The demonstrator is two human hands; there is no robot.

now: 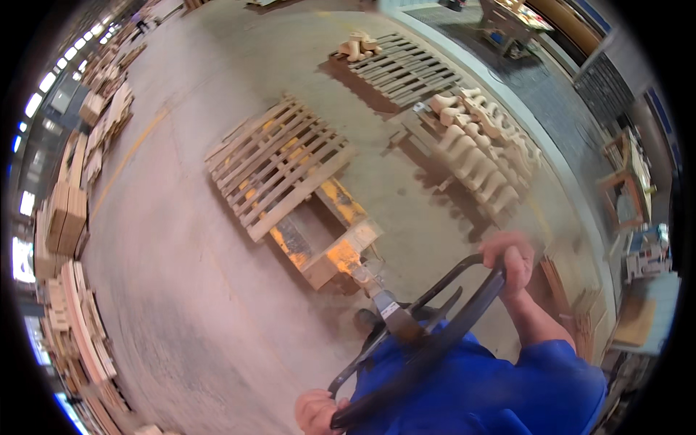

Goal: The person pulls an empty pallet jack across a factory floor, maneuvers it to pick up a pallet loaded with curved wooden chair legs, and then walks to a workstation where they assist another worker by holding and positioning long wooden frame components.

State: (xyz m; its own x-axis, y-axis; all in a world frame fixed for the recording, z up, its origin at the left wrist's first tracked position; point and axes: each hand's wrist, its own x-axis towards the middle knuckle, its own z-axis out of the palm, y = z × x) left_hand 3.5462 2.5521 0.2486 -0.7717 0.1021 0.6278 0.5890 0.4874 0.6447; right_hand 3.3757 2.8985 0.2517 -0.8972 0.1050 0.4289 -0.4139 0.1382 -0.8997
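Both my hands grip the black loop handle (464, 319) of a yellow pallet jack (344, 254). My left hand (317, 412) is closed around the handle's left end, low in the picture. At the other end, my right hand (511, 255) wraps the bar, a little blurred, with the thumb on top. A slatted wooden pallet (279, 163) rests on the jack's worn forks, tilted in view, with nothing stacked on it. The handle's shaft runs from the jack toward my blue-clothed body.
To the right, curved wooden pieces (482, 152) lie heaped on a pallet. Beyond it another slatted pallet (406, 69) carries a few curved pieces (357, 47) at one end. Timber stacks (67, 217) line the left side. A wooden stand (625, 181) is at far right.
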